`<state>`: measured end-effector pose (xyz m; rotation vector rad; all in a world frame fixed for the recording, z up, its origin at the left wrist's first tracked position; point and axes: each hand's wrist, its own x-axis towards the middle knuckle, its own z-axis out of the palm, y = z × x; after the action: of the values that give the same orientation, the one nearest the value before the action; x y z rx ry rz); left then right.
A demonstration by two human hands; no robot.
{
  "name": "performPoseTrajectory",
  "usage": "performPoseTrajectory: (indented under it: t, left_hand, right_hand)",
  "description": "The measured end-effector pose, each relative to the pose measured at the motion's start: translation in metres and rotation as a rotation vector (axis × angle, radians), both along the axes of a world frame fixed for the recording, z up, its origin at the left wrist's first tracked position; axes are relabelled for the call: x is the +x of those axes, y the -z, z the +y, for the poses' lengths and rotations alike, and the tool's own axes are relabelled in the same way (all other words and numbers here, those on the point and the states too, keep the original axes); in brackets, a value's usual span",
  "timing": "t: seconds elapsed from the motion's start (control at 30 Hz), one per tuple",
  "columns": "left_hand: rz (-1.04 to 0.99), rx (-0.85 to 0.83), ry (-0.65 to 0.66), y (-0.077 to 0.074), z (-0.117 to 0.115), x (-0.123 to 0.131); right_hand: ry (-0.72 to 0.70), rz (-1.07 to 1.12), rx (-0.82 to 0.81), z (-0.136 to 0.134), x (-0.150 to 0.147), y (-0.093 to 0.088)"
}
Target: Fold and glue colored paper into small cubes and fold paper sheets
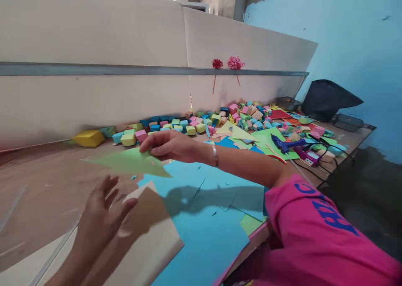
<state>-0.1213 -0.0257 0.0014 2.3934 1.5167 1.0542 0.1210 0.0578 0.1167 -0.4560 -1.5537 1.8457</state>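
My right hand [168, 145] pinches a light green sheet of paper [128, 162] by its near edge and holds it in the air over the table. My left hand [102, 212] hovers just below and to the left of that sheet, fingers spread and holding nothing, above a beige board [153, 231]. Large blue paper sheets [204, 219] lie on the table under my right arm, which wears a pink sleeve and a thin bracelet.
Several small coloured paper cubes [194, 124] line the back wall, with a yellow box [89, 138] at the left. A blue glue gun [285, 144], cables and paper scraps lie to the right. Two paper flowers [228, 63] sit on the wall ledge.
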Motion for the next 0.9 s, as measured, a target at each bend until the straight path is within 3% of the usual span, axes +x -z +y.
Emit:
performPoseTrajectory:
  t: [0.03, 0.1, 0.17, 0.27, 0.33, 0.4, 0.53, 0.63, 0.7, 0.77, 0.83, 0.9]
  left_hand:
    - [-0.059, -0.055, -0.016, -0.012, -0.005, 0.002]
    - [-0.334, -0.328, 0.037, -0.039, -0.018, 0.011]
    - [-0.433, -0.483, 0.036, -0.066, -0.032, 0.027]
    - [-0.499, -0.461, -0.061, -0.095, -0.049, 0.049]
    - [-0.562, -0.396, -0.120, -0.105, -0.056, 0.058]
    - [-0.589, -0.403, -0.096, -0.108, -0.063, 0.061]
    - [-0.530, -0.502, -0.005, -0.103, -0.085, 0.062]
    - [-0.476, -0.446, -0.114, -0.090, -0.109, 0.056]
    - [-0.379, -0.397, -0.196, -0.075, -0.124, 0.046]
    - [-0.174, -0.288, -0.274, -0.055, -0.139, 0.030]
    - [0.046, -0.087, -0.308, -0.031, -0.152, 0.012]
    - [0.193, 0.035, -0.283, -0.005, -0.162, -0.005]
  right_hand:
    - [-0.004, 0.025, 0.018, -0.010, 0.009, -0.005]
    - [0.030, 0.068, 0.114, -0.025, 0.027, -0.011]
    - [0.056, 0.085, 0.208, -0.036, 0.043, -0.015]
    - [0.049, 0.128, 0.249, -0.052, 0.055, -0.022]
    - [0.023, 0.171, 0.243, -0.064, 0.057, -0.025]
    - [-0.003, 0.211, 0.232, -0.078, 0.056, -0.025]
    - [-0.012, 0.221, 0.173, -0.105, 0.052, -0.010]
    - [0.032, 0.180, 0.072, -0.117, 0.059, 0.014]
    - [0.140, 0.116, 0.041, -0.117, 0.073, 0.033]
    - [0.349, -0.103, 0.170, -0.109, 0.093, 0.053]
    - [0.557, -0.521, 0.451, -0.098, 0.116, 0.071]
    - [0.643, -0.728, 0.568, -0.089, 0.138, 0.086]
